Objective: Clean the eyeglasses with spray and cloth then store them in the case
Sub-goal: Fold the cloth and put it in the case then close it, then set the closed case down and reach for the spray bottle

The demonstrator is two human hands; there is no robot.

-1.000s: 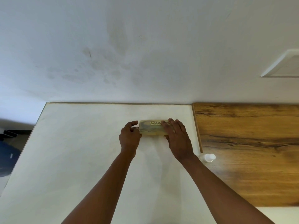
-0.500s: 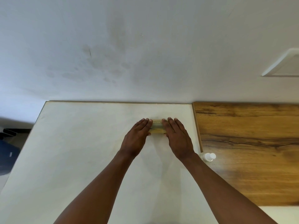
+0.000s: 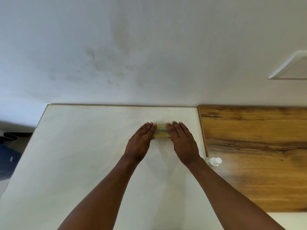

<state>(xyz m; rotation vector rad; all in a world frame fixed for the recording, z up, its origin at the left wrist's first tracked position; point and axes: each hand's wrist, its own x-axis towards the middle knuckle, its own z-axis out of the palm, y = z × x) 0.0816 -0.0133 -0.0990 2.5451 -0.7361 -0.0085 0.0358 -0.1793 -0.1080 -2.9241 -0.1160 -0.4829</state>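
A tan glasses case with printed lettering lies on the white table, near its far right part. My left hand lies flat over the case's left end with straight fingers. My right hand lies flat over its right end the same way. Only the middle strip of the case shows between them. A dark gap runs along the case's front edge. The eyeglasses and the cloth are out of sight. A small clear spray bottle with a white cap lies beside my right wrist.
A brown wood-grain surface adjoins the white table on the right. A marked white wall rises directly behind both. Dark blue items sit on the floor past the table's left edge.
My left hand went from holding the case's left end to lying flat on top of it. Both hands now cover most of the case.
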